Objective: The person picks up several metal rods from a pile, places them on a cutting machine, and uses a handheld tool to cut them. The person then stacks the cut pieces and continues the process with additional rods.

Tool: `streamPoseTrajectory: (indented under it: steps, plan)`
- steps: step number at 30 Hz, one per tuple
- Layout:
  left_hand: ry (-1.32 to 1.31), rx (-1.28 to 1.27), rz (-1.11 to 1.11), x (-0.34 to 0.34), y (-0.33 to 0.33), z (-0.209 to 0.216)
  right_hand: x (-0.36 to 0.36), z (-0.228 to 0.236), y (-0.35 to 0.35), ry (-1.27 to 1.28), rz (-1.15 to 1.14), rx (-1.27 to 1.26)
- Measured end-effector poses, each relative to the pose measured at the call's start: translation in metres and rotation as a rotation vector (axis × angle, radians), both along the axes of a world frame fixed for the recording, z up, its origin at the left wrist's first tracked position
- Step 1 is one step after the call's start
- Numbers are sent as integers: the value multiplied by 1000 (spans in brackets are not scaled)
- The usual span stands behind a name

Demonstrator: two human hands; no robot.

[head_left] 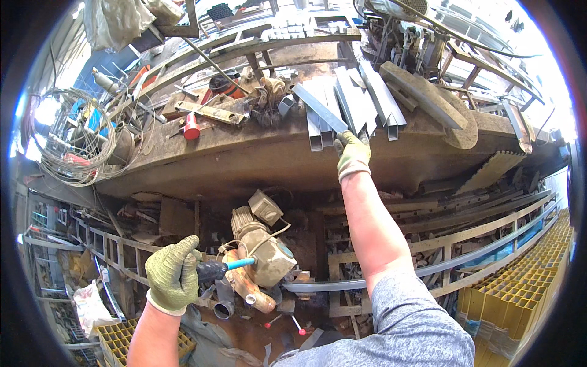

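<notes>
My left hand [174, 272], in a green work glove, is closed round a black-handled tool [211, 271] with a straight light-blue shaft pointing right. The tool is held in front of a dusty electric motor [270, 260] under the bench; its kind I cannot make out. Reaching forward over the bench edge, my right hand [353, 153], also gloved, grips the near end of a grey metal bar [319, 107]. This bar lies slantwise across several silver rectangular metal tubes [328, 125]. More tubes [382, 101] lie just right of the hand, their cut ends facing me.
Dusty metal bench [244, 147] crosses the view. On it are a red tapered object [191, 126], a coil of wire [76, 137] at left and a heavy rusty beam [422, 95] at right. Below stand metal frames [446, 257] and yellow grating [520, 287].
</notes>
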State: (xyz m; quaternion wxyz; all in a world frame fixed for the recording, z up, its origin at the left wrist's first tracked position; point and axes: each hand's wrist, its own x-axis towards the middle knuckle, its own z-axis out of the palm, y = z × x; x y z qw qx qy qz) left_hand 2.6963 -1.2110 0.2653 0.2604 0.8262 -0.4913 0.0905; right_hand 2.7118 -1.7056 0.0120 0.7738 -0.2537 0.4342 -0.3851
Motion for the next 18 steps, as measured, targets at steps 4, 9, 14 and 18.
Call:
streamPoseTrajectory:
  steps: [4,9,14,18]
  plan:
    - [-1,-1,12,-1,2,-2,1,-6,7,-187,-101,91]
    - [8,-9,11,2,5,-3,-34,-12,35,-110,-147,-161]
    - [-11,-7,-18,6,7,-1,-38,4,52,243,34,-1083]
    - [0,-2,-12,7,8,-2,6,22,13,1001,330,-1883]
